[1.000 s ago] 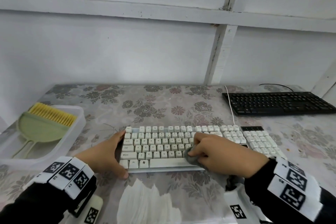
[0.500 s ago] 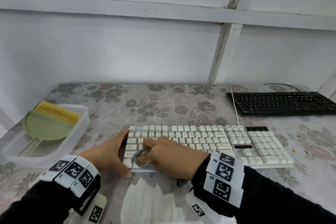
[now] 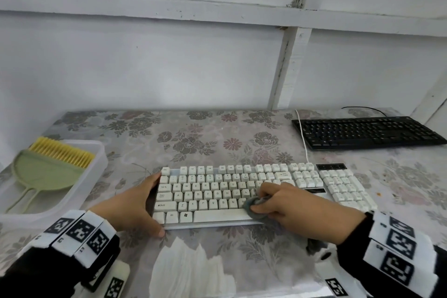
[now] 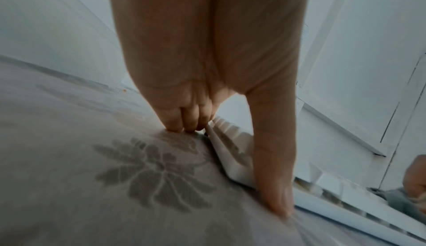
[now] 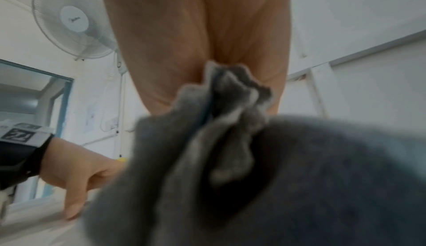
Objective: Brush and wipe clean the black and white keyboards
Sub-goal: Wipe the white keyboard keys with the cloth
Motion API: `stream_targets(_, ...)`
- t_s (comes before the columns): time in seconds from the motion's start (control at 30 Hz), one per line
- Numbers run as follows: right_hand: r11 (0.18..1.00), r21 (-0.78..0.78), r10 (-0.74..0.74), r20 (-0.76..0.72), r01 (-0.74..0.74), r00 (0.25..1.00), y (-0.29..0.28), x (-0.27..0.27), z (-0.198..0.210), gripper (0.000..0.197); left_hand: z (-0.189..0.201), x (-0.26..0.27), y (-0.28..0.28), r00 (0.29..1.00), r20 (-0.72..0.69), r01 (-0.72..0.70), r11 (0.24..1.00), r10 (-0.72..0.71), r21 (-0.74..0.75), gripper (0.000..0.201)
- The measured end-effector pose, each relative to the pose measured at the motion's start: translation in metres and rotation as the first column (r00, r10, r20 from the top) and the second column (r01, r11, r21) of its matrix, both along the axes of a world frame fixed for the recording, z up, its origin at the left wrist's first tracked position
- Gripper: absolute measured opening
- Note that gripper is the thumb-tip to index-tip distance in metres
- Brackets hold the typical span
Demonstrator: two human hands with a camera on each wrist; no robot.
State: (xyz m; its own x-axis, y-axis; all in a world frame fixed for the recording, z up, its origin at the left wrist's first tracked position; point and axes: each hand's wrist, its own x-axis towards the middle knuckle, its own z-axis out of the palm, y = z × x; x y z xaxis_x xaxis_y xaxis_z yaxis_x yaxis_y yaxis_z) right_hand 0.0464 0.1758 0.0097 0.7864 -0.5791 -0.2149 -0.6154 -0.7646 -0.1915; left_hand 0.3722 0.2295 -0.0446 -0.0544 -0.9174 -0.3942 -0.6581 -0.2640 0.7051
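The white keyboard (image 3: pixel 263 192) sits near the front edge of the counter (image 3: pixel 217 138), and the right hand (image 3: pixel 287 208) is curled tight round a grey cloth (image 3: pixel 254 209), rubbing it over the bottom rows by the right end of the space bar. Half a second back that cloth was down at the left corner keys, so it's sweeping back rightwards (looks like a proper back-and-forth wipe, with the numpad side yet to do).

Left hand (image 3: pixel 135 203) lies flat with fingers straight, bracing the board's left end. The black keyboard (image 3: pixel 367 132) waits at the back right corner. The brush and dustpan (image 3: pixel 50 167) sit in a clear tub (image 3: pixel 96 152) at the left edge, and tissues (image 3: pixel 193 271) lie at the front. The white cable (image 3: pixel 302 138) is nearby but nothing blocks the wipe.
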Motion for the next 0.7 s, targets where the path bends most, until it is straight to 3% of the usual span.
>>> stream_targets(0.1, 0.997, 0.046, -0.066, -0.033, 0.067, 0.997, -0.006, -0.007, 0.003, 0.023, 0.001, -0.001, 0.000, 1.000, 0.004, 0.002, 1.000, -0.002, 0.001, 0.142)
stream_targets(0.23, 0.994, -0.006, -0.109, 0.013, 0.109, 0.994, -0.014, -0.010, 0.011, 0.021, 0.005, -0.004, -0.001, 1.000, 0.015, -0.008, 1.000, 0.008, 0.010, 0.138)
stream_targets(0.43, 0.998, 0.031, -0.057, 0.059, 0.056, 0.997, 0.001, -0.010, 0.004, 0.024, 0.005, -0.004, -0.001, 1.000, 0.022, -0.009, 1.000, 0.009, 0.009, 0.139)
stream_targets(0.7, 0.970, 0.048, -0.241, 0.065, 0.238, 0.968, -0.005, -0.051, -0.001, 0.022, 0.008, -0.008, 0.000, 1.000, 0.010, -0.008, 1.000, 0.008, 0.018, 0.138)
